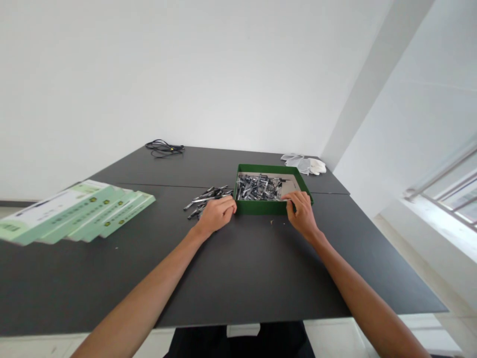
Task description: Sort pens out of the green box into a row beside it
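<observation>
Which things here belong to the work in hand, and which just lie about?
Apparently in use:
green box
pens inside it
loose pens beside it
possibly the untouched green-and-white cartons

Apparently lying about:
black cable
white gloves

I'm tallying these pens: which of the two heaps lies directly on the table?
The left heap, partly hidden by the left hand: it lies on the dark table, while the other heap is inside the green tray.
</observation>
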The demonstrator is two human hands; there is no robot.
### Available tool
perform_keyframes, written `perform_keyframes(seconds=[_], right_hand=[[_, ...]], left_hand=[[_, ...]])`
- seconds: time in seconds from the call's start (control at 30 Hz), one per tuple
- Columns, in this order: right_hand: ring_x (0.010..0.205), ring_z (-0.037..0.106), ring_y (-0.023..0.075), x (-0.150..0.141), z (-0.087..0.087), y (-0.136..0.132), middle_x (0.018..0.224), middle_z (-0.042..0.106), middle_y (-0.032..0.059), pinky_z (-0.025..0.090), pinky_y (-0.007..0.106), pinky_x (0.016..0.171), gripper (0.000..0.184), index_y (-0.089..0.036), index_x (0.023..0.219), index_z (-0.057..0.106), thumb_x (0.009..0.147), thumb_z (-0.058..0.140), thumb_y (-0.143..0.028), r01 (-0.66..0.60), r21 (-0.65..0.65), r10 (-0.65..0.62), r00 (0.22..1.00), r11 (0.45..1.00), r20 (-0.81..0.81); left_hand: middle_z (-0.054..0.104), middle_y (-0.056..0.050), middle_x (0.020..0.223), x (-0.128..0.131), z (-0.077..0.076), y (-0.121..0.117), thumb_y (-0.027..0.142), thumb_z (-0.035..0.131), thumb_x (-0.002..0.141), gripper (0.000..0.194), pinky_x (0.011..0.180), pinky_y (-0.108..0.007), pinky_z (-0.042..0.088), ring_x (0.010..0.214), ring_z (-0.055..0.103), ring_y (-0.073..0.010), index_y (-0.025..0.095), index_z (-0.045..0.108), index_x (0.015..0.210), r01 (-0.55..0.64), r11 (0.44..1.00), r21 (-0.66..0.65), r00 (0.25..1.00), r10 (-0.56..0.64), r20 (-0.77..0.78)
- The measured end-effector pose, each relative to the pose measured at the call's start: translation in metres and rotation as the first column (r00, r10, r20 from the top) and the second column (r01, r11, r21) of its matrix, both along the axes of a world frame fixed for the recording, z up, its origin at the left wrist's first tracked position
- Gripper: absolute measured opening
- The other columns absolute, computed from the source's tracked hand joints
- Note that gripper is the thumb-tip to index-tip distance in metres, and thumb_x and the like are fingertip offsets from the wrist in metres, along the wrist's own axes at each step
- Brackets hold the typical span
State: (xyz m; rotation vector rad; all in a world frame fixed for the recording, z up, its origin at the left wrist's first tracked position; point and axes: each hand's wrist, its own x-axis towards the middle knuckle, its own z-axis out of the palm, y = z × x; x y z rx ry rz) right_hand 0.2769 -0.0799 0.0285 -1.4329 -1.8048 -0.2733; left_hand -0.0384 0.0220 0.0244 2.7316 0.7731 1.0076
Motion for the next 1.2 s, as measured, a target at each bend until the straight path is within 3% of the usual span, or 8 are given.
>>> perform_keyframes(seconds=[0.13,0.27,0.4,0.5,0.63,0.87,0.97,1.2], right_hand=[[0.107,0.061,0.0277,0.004,0.003,0.015,0.112,0.072,0.0123,0.044,0.042,0.098,0.029,-0.019,0.113,0.071,0.103,0.045,-0.025,0.084,-0.095,-0.082,0.996,0.992,0.026],[0.113,0.065,0.0268,0.009,0.014,0.044,0.119,0.075,0.0131,0.046,0.038,0.101,0.03,-0.018,0.114,0.074,0.101,0.047,-0.025,0.092,-0.322,-0.069,0.994,0.942,0.082],[0.112,0.07,0.0262,0.015,0.03,0.078,0.12,0.078,0.011,0.049,0.034,0.1,0.031,-0.019,0.11,0.08,0.096,0.052,-0.021,0.033,-0.651,0.065,0.99,0.758,0.126],[0.103,0.072,0.0249,0.02,0.04,0.099,0.113,0.081,0.0045,0.052,0.032,0.096,0.027,-0.025,0.103,0.084,0.088,0.062,-0.019,-0.018,-0.793,0.168,0.98,0.608,0.106],[0.096,0.073,0.0225,0.028,0.04,0.117,0.103,0.082,0.0003,0.053,0.031,0.09,0.027,-0.028,0.102,0.085,0.084,0.066,-0.02,-0.121,-0.841,0.238,0.971,0.528,0.009],[0.081,0.07,0.0182,0.046,0.015,0.129,0.093,0.081,0.002,0.053,0.028,0.081,0.027,-0.02,0.107,0.083,0.087,0.065,-0.025,-0.303,-0.757,0.236,0.951,0.58,-0.2],[0.069,0.067,0.0153,0.049,0.011,0.131,0.085,0.08,0.001,0.052,0.026,0.071,0.031,-0.018,0.11,0.08,0.086,0.062,-0.022,-0.328,-0.713,0.191,0.944,0.62,-0.269],[0.076,0.07,0.0161,0.047,0.011,0.133,0.08,0.078,0.0025,0.052,0.024,0.076,0.03,-0.015,0.111,0.078,0.089,0.058,-0.02,-0.378,-0.486,0.228,0.913,0.788,-0.34]], left_hand=[[0.064,-0.003,0.077,0.019,-0.003,-0.024,0.016,0.037,0.099,0.036,0.07,-0.027,0.041,0.069,0.057,-0.0146,0.02,0.062,0.073,0.297,0.949,-0.103,0.946,-0.307,-0.1],[0.062,-0.003,0.074,0.039,-0.009,-0.039,0.01,0.041,0.091,0.031,0.07,-0.026,0.043,0.069,0.057,-0.0142,0.02,0.061,0.069,0.435,0.863,-0.257,0.876,-0.472,-0.102],[0.061,-0.002,0.071,0.043,-0.013,-0.04,0.006,0.042,0.086,0.03,0.07,-0.025,0.043,0.067,0.057,-0.0139,0.02,0.061,0.067,0.453,0.826,-0.334,0.864,-0.5,-0.065],[0.061,-0.002,0.072,0.043,-0.014,-0.038,0.006,0.042,0.086,0.03,0.071,-0.026,0.043,0.069,0.057,-0.0143,0.02,0.061,0.068,0.455,0.823,-0.339,0.865,-0.499,-0.05],[0.065,-0.003,0.077,0.043,-0.014,-0.042,0.005,0.042,0.088,0.03,0.078,-0.026,0.045,0.076,0.062,-0.0154,0.02,0.063,0.073,0.462,0.808,-0.365,0.849,-0.522,-0.081],[0.072,-0.004,0.102,0.048,-0.012,-0.054,0.02,0.037,0.106,0.025,0.083,-0.027,0.046,0.089,0.068,-0.0183,0.022,0.062,0.105,0.333,0.894,-0.298,0.893,-0.401,-0.205],[0.073,-0.004,0.094,0.058,-0.017,-0.055,0.032,0.034,0.111,0.029,0.075,-0.027,0.046,0.08,0.068,-0.0176,0.022,0.061,0.104,0.286,0.933,-0.217,0.891,-0.343,-0.298],[0.073,-0.003,0.074,0.094,-0.034,-0.057,0.037,0.033,0.112,0.038,0.059,-0.027,0.038,0.061,0.065,-0.0163,0.021,0.067,0.106,0.277,0.96,0.042,0.888,-0.239,-0.392]])
